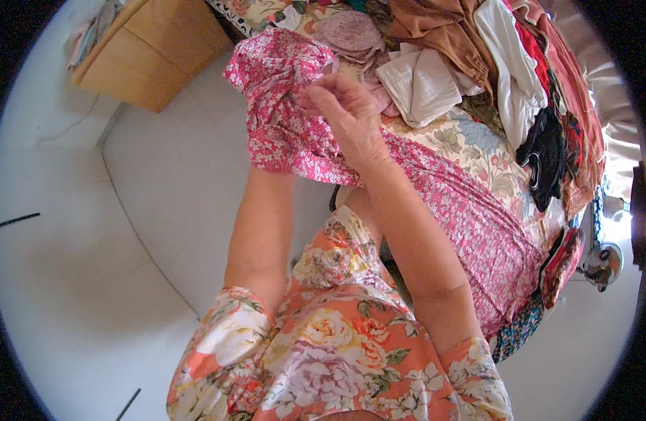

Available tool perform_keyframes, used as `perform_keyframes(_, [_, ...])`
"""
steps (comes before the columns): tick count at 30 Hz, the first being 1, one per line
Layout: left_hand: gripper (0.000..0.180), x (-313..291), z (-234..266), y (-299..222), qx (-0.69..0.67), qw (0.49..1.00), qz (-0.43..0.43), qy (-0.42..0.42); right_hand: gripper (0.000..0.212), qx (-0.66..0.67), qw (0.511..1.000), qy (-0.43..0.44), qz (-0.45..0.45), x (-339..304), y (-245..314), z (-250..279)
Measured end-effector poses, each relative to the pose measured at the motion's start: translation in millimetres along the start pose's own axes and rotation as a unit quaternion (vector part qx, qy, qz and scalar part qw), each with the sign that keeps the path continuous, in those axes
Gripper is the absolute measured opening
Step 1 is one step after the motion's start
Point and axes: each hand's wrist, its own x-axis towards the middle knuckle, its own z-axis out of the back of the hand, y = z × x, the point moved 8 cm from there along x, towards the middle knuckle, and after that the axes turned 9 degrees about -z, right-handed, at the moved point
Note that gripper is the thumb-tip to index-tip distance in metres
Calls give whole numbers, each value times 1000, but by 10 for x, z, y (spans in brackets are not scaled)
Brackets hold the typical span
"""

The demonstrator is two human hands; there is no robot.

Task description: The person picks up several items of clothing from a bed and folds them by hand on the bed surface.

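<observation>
A pink garment with small white flowers (288,105) is held up in front of me, and its long part trails right across the bed. My left forearm (260,224) runs up into its cloth, which covers my left hand, so the fingers are hidden. My right hand (347,116) is at the right side of the bunched cloth. Its fingers are bent and drawn together against the fabric, pinching it.
The bed's floral sheet (449,140) bears heaped clothes: a folded white garment (421,84), a brown garment (442,28), a long white garment (512,77) and a black one (544,154). A wooden cabinet (155,49) stands far left. At right is a round metallic object (603,265).
</observation>
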Motion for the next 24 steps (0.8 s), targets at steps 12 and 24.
perform_keyframes(12, [46,-20,-160,129,-314,942,47,107,25,-540,793,0,282,-414,380,-668])
perform_keyframes(24, [45,56,-26,85,-190,977,-10,-97,33,-345,889,-258,158,-160,168,369])
